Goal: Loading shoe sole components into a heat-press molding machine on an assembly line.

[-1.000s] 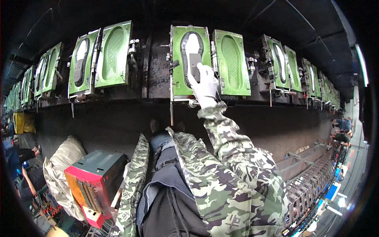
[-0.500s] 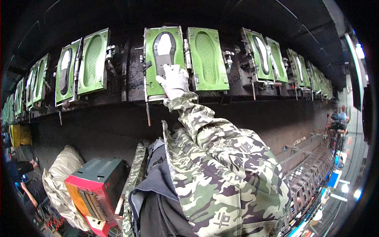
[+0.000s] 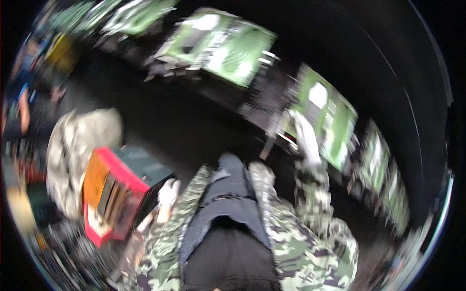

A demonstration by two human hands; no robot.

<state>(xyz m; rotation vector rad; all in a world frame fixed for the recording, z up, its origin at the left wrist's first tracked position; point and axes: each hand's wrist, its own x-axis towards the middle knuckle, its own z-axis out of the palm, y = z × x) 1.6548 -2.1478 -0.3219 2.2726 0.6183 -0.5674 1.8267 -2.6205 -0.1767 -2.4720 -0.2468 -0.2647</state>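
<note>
My right hand (image 3: 306, 138), in a white glove, reaches to the lower left corner of an open green shoe-sole mould (image 3: 341, 123). In that mould's left half lies a dark sole with a white patch (image 3: 318, 95). Motion smears the right fingers, and I cannot tell whether they touch the mould. My left hand (image 3: 168, 193), also gloved in white, is low at my left side, close to the red and dark green metal box (image 3: 141, 167). Its fingers are too blurred to read.
Another open green mould (image 3: 240, 53) stands to the left in the same row, and more moulds (image 3: 376, 160) curve away at right. A beige sack (image 3: 82, 145) lies beside the box. Part of a person's arm (image 3: 24, 111) shows at the far left.
My view has swung, shifting the mould row and tilting it down to the right. My right hand has drawn back from the sole to the mould's lower corner. My left hand has come into view.
</note>
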